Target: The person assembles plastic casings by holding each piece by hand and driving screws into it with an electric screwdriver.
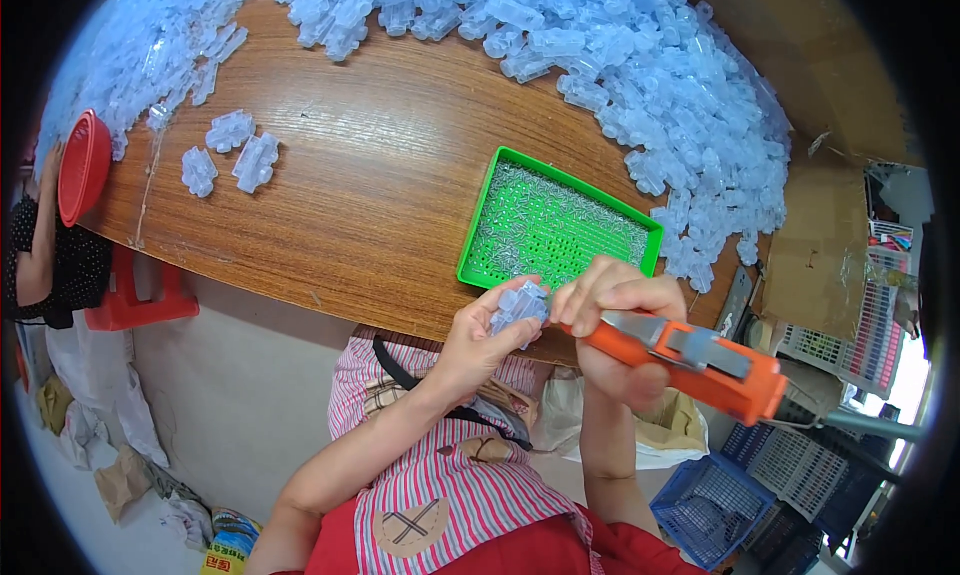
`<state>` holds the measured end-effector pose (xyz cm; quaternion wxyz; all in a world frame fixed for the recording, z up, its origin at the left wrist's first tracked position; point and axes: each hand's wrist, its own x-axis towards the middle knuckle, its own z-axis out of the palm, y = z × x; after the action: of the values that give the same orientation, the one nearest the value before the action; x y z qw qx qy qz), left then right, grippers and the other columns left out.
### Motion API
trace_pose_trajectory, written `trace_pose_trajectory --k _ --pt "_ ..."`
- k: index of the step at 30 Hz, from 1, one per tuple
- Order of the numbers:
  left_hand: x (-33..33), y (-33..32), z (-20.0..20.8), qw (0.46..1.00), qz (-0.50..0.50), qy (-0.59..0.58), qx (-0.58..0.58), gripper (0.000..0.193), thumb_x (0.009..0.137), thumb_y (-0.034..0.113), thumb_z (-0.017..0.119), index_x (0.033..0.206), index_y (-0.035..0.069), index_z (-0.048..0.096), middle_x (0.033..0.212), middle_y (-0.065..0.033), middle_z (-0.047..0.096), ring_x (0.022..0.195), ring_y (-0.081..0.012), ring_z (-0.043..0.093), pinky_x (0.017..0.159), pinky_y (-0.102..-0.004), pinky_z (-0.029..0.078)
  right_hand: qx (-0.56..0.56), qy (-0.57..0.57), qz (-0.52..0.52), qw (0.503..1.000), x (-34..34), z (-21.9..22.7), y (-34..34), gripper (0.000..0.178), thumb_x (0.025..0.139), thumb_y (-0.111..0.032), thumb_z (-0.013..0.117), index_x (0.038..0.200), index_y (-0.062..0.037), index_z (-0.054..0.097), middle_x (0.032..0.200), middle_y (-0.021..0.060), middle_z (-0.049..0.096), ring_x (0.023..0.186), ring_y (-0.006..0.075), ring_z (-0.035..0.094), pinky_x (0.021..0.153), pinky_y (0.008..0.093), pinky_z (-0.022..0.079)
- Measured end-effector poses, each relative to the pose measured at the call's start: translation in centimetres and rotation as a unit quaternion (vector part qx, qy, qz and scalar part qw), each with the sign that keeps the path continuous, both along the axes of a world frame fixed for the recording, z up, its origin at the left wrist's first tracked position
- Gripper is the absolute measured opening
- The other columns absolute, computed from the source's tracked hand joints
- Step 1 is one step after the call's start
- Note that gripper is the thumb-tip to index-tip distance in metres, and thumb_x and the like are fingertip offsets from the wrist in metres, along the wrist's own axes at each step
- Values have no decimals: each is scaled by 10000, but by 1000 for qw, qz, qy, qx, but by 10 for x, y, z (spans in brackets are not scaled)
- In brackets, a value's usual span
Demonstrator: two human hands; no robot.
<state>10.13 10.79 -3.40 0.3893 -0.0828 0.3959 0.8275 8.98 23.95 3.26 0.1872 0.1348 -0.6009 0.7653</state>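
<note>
Between the thumb and fingers of my left hand (470,345) is a clear, bluish plastic part (520,310), held just off the table's front edge. My right hand (622,325) grips an orange electric screwdriver (690,360) lying sideways, its front end pointing left at the part. Fingers hide the tip, so whether it touches the part cannot be made out. Right behind my hands sits a green perforated tray (480,225) with many small metal screws (570,220) scattered in it.
A big heap of clear plastic parts (660,105) covers the table's (350,135) far side and right. Three loose parts (230,155) lie left. Another person's arm (38,235) is by a red basin (85,168). Cardboard (815,245) and a blue crate (712,510) stand right.
</note>
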Motion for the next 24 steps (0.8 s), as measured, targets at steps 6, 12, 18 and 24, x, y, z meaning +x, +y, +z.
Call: trace_pose_trajectory --k 6,12,18,24 --pt "1 0 2 1000 10 -11 13 474 856 57 594 1298 13 431 1005 -36 594 868 -77 567 777 -227 474 -3 -30 2 1000 2 1 -5 590 779 -561 626 922 -11 467 684 103 526 625 189 491 534 318 458" --pt "-4 -3 1 1000 -10 19 7 475 858 63 592 1303 23 431 981 -18 590 833 -63 556 754 -210 467 53 -28 11 998 1 2 -3 600 760 -568 644 913 -3 515 686 96 534 620 191 504 551 326 453" --pt "-7 -6 12 1000 -14 12 -11 486 861 72 596 1310 29 415 960 -29 595 822 -69 560 743 -216 471 12 -59 2 998 -2 7 0 696 771 -620 581 1039 16 489 688 111 534 610 179 501 505 310 461" --pt "-45 -40 27 942 67 237 -227 370 843 111 618 1146 21 425 955 -75 607 851 -130 582 765 -267 470 -122 22 -29 992 -8 40 27 628 814 -599 518 1029 -11 463 646 89 489 613 190 489 497 319 481"
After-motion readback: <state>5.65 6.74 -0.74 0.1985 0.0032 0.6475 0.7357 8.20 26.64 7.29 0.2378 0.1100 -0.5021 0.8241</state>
